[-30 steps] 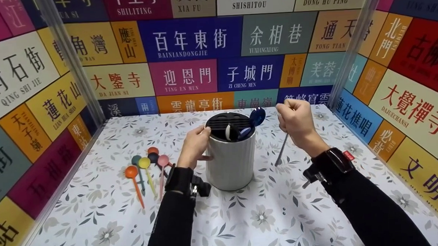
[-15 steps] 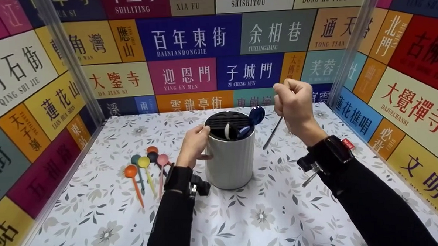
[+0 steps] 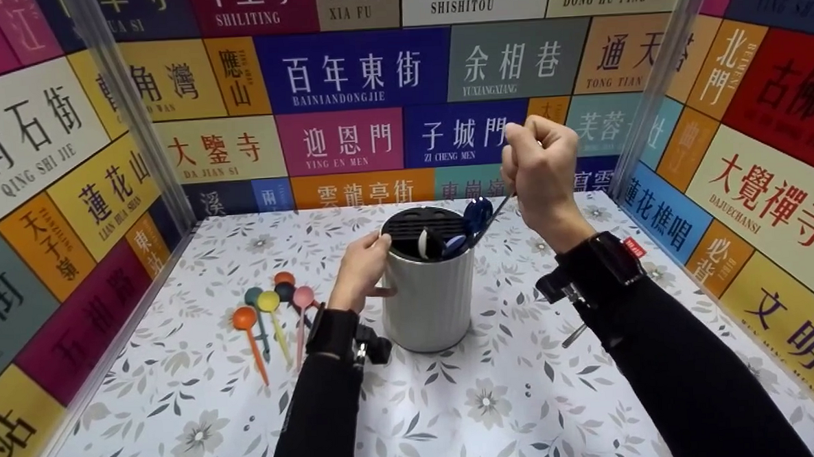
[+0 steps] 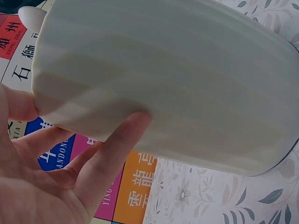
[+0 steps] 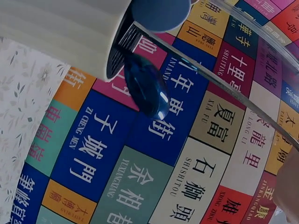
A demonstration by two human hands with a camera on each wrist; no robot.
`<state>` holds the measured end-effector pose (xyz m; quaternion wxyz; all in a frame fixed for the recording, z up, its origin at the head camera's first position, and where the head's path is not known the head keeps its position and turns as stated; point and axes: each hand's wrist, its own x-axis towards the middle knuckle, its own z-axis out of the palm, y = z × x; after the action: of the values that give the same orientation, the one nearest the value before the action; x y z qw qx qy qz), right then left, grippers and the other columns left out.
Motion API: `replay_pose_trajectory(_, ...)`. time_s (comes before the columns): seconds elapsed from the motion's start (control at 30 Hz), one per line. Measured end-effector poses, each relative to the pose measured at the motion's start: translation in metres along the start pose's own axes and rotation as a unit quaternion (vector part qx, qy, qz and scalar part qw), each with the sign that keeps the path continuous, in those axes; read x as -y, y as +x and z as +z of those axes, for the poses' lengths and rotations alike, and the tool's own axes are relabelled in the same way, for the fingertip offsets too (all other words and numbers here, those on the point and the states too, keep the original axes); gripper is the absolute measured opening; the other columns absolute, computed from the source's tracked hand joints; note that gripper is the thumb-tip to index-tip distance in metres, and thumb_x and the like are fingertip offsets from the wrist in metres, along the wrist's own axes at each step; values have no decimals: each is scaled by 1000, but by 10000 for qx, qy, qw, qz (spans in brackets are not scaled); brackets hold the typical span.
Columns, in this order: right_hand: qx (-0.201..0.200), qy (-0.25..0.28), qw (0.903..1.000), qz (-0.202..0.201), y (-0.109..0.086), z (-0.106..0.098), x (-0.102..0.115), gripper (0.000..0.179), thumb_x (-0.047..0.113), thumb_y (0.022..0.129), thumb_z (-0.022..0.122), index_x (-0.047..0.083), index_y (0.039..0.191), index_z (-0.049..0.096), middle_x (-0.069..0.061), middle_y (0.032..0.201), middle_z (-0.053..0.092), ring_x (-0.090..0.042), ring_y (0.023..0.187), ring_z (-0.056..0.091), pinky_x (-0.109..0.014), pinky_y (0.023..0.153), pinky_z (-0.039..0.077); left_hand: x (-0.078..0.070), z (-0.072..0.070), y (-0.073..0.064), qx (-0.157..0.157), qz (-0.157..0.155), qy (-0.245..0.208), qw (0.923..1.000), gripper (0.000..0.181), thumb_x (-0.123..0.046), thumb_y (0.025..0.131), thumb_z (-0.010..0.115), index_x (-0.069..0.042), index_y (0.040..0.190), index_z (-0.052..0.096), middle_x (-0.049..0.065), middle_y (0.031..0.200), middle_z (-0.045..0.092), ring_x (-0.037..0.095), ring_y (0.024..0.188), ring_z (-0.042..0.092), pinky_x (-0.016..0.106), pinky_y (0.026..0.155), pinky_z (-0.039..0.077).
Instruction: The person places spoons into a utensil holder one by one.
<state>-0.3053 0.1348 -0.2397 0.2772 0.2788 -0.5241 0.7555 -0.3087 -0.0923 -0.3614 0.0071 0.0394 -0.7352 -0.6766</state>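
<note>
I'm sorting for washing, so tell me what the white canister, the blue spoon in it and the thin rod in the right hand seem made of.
White canister: satin, perhaps plastic or ceramic; faint ribs, no sharp glints.
Blue spoon: glossy, plastic or coated metal; bright highlights.
Thin rod: smooth, probably metal; grey sheen.

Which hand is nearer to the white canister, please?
Left: the left hand touches the white canister; the right hand is higher, off to its right, not touching it.

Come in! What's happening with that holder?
Left grip on holder. Right grip holding metal rod, tip at holder's top. Blue spoon close by, maybe in the way.
</note>
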Motion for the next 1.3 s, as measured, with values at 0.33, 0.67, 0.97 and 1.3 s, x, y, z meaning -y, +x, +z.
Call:
replay_pose_trajectory(0.33,-227,-119,9995,-164,-3,12,-15,45,1,94,54,16,56,35,5,44,36,-7,37,29,-21,32,20,0,0,-1,-62,17,39,10000,46,-28,108,52,-13,151,57,17,154,51,38,134,51,54,71,65)
replay_pose_trajectory(0.67,-135,-691,9974,117,-22,12,-47,46,4,95,58,18,56,39,5,44,40,-6,37,34,-19,34,25,0,-2,0,-20,31,40,10000,47,-29,108,52,-14,152,56,16,155,50,39,137,50,49,68,66)
replay_pose_trajectory(0.97,2,-1027,9926,653,-37,11,-69,49,5,97,63,16,57,37,5,48,41,-4,41,35,-17,37,25,0,-2,-2,-2,65,27,10000,49,-29,108,52,-13,154,54,17,156,49,39,139,48,50,68,66)
replay_pose_trajectory(1.3,107,-1894,9797,656,-45,6,-84,49,12,96,70,18,56,43,5,51,45,-5,47,42,-18,44,31,0,-2,-1,-7,75,73,9999,49,-29,109,52,-12,154,53,17,157,48,37,140,47,49,66,66)
